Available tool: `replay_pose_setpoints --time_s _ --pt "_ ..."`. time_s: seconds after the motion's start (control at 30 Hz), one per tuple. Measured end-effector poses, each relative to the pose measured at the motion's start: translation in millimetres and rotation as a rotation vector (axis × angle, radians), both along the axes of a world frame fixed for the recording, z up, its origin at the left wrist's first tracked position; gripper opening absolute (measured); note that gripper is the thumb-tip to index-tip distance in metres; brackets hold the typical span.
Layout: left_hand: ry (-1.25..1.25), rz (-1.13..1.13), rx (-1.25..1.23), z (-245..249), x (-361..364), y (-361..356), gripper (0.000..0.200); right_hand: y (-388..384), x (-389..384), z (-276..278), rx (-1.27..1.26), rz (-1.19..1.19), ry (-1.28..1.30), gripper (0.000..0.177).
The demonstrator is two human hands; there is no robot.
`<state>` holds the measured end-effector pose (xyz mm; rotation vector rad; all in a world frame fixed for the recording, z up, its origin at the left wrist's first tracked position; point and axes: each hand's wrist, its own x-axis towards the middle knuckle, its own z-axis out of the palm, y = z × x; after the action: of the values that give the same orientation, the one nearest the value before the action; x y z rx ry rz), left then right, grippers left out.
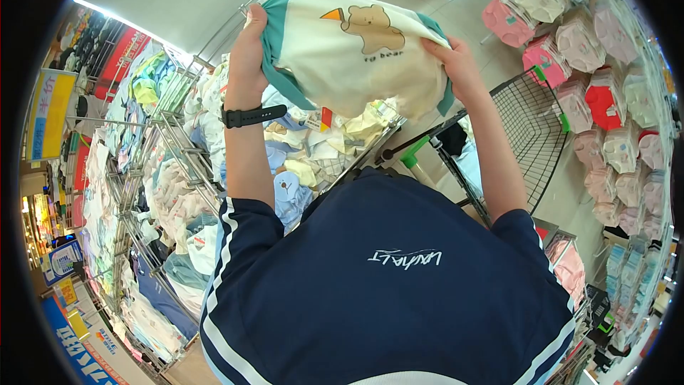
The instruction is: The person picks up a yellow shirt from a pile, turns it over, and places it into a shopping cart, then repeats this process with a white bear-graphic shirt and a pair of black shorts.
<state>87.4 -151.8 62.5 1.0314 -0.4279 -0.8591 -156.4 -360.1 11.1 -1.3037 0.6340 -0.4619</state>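
Note:
A child's cream shirt (328, 57) with green sleeves and a printed bear is stretched out in front of me at the top middle of the head view. My left hand (249, 46), below which a black watch sits on the wrist, grips its green left side. On the other side, my right hand (456, 64) pinches the cloth near the green right edge, thumb on top. Both hands hold the shirt up above a bin of loose clothes (292, 171). The shirt hides part of that bin.
Metal-framed bins of jumbled clothes (185, 199) line the left. A black wire shopping cart (524, 135) with green trim stands at my right. Beyond it, packaged pink, white and red garments (605, 100) hang on a rack. A yellow sign (53, 114) is at far left.

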Motion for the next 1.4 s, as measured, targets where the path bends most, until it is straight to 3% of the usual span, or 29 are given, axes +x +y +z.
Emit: replay_pose_setpoints --time_s 0.2,0.3,0.4,0.5,0.7,0.8,0.97,1.07,1.1,1.13,1.17,1.23,1.4 --pt "0.09 -0.02 0.011 -6.3 3.5 7.0 0.048 -6.8 -8.2 2.2 -0.045 0.065 -0.028 0.033" --pt "0.121 -0.035 -0.05 -11.8 -10.3 1.2 0.048 7.8 -7.1 14.0 0.113 0.112 -0.157 0.035" --pt "0.054 -0.038 -0.083 -9.5 -24.3 -1.5 0.049 7.9 -5.8 9.0 0.223 0.221 -0.089 0.036" --pt "0.023 0.005 -0.068 -10.5 -25.0 -1.4 0.048 4.5 -8.2 -0.7 0.263 0.209 -0.219 0.032" --pt "0.049 0.018 -0.115 -13.2 -18.6 5.3 0.049 3.5 -7.6 2.8 0.453 -0.065 -0.429 0.023" --pt "0.03 0.022 -0.08 -13.0 -18.1 6.5 0.051 5.4 -6.4 7.6 0.434 -0.07 -0.419 0.024" --pt "-0.006 0.034 -0.048 -1.0 -54.2 -3.2 0.05 28.1 0.6 14.2 0.198 -0.098 -0.327 0.026" --pt "-0.206 -0.155 0.096 -7.7 -108.9 -16.5 0.055 59.8 9.1 12.8 0.034 -0.006 -0.219 0.033" --pt "-0.625 -0.159 0.115 -22.3 -119.8 -23.9 0.06 70.7 11.4 10.8 -0.029 0.048 -0.177 0.036" --pt "-1.033 -0.078 0.13 -27.2 -132.4 -31.0 0.065 91.5 11.5 25.4 -0.093 0.091 -0.3 0.041" --pt "-0.961 -0.138 0.105 -28.4 -138.0 -29.8 0.067 100.1 16.9 21.3 -0.105 0.007 -0.438 0.041" --pt "-0.732 -0.273 0.032 -19.9 -137.5 -24.7 0.068 97.1 13.9 27.3 -0.138 -0.001 -0.292 0.033" --pt "-0.624 -0.405 0.022 -8.4 -117.6 -6.1 0.058 73.8 5.5 33.5 0.09 0.085 -0.354 0.024"
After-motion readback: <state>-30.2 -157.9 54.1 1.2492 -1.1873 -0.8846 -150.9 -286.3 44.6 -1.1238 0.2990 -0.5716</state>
